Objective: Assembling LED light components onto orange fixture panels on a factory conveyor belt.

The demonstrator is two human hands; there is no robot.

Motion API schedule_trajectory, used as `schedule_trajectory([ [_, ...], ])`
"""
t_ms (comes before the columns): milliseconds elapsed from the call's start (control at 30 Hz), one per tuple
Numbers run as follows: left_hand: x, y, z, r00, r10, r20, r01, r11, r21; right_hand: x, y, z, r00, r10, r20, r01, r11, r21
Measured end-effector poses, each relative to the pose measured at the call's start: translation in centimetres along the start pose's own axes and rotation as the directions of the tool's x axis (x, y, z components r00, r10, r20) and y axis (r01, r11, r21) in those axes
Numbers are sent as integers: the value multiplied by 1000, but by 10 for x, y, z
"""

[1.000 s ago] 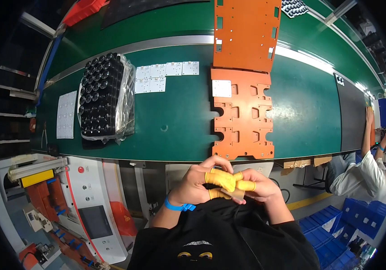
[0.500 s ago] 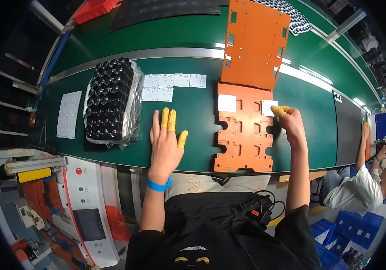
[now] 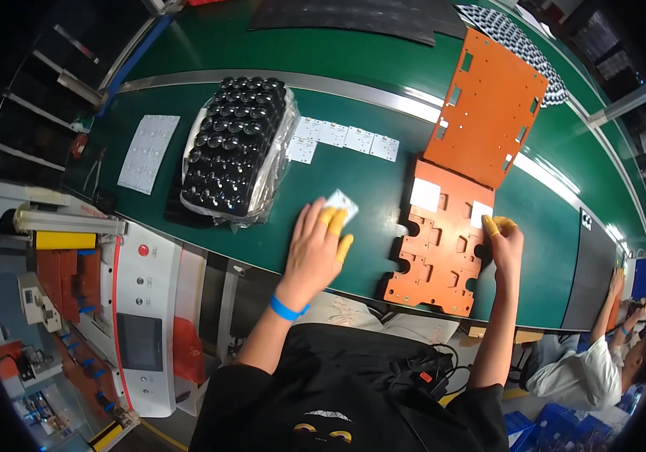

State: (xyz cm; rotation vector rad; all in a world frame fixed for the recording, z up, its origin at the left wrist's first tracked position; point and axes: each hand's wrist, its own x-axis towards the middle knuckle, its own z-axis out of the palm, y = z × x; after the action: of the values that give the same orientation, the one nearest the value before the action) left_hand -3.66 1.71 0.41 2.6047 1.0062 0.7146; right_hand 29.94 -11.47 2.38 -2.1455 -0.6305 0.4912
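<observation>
My left hand (image 3: 312,252), with yellow finger cots, holds a small white circuit board (image 3: 344,203) by its fingers over the green table. The board is turned at an angle. My right hand (image 3: 509,245), its fingers bent together, grips the lower corner of a white square board (image 3: 480,212) on the right side of an orange fixture (image 3: 443,239). Another white square board (image 3: 425,195) lies on the fixture's left side. The fixture's hinged orange lid (image 3: 491,105) is swung back. Behind my left hand, several white circuit boards (image 3: 358,138) lie in rows.
Left of the boards stands a plastic-wrapped stack of black trays with round domes (image 3: 234,143). A white panel (image 3: 148,154) lies farther left. A dark mat (image 3: 594,267) covers the table's right end, and a co-worker (image 3: 583,369) is beyond it. A machine (image 3: 146,324) stands at lower left.
My left hand has taken a circuit board from the near row and drawn it toward me. My right hand stays at the board on the fixture. The whole view has tilted and shifted.
</observation>
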Motion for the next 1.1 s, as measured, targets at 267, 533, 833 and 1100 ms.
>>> schedule_trajectory([
  [267,-67,17,-12,999,5,43,-4,1000,-25,-53,-105,62,868,-435,239,387,895,222],
  [533,-112,7,-13,993,108,-53,-107,994,30,-89,-231,167,300,-823,482,768,508,390],
  [833,-108,15,-44,929,-13,-370,-31,993,-114,-121,-287,255,110,-799,591,994,101,-48],
  [1100,-99,19,-55,921,-164,-353,-3,904,-428,-137,-274,221,164,-891,424,954,252,161],
])
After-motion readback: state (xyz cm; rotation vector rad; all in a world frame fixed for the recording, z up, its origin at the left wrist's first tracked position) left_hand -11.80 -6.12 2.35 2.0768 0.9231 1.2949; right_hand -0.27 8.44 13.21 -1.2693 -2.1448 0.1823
